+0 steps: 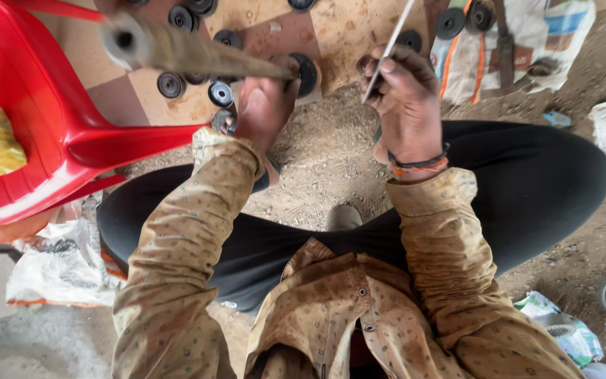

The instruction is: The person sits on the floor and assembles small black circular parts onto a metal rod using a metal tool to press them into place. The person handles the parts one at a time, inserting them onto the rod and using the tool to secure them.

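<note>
Left hand (264,105), as I see it, grips a brownish tapered shaft (191,50) bearing a black disc (307,73); right hand (407,98) pinches a thin metal rod (389,48), above scattered black discs (171,84) beside a red plastic chair (50,126).

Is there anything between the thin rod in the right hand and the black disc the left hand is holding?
Nothing visible stands between them. The right hand holds the thin pale metal rod just right of the black round disc at the left hand, with only bare sandy ground showing in the gap.
</note>
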